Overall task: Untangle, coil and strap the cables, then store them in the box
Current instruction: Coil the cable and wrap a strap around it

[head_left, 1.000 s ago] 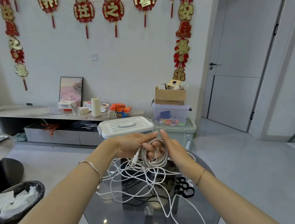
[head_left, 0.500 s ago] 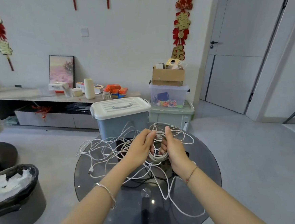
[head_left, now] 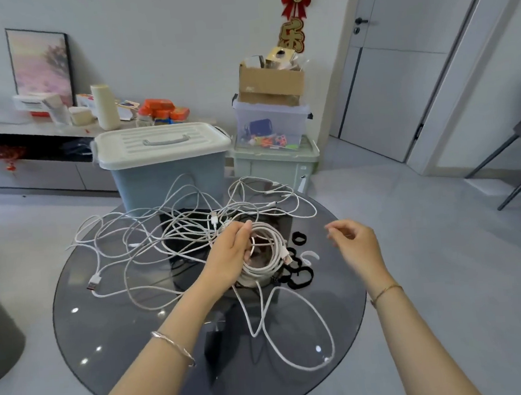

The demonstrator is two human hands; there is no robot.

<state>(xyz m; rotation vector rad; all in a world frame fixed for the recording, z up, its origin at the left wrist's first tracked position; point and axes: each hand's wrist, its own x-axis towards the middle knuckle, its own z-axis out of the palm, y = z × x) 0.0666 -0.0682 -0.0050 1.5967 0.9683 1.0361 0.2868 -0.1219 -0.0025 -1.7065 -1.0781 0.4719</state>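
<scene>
One coil (head_left: 274, 243) wound, pinched in the left hand (head_left: 230, 255) grip, right hand (head_left: 354, 243) slack, empty; strapping, tangle (head_left: 214, 218), shut box (head_left: 158, 186) remain

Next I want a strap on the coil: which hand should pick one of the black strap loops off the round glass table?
Right. The right hand is free and hovers close to the black strap loops, while the left hand grips the white coiled cable and would have to let go.

Both forearms reach forward. The left grip (head_left: 231, 252) curls round a cable coil (head_left: 273, 238); the right grip (head_left: 354, 243) hovers apart, fingers loosely curled.
</scene>
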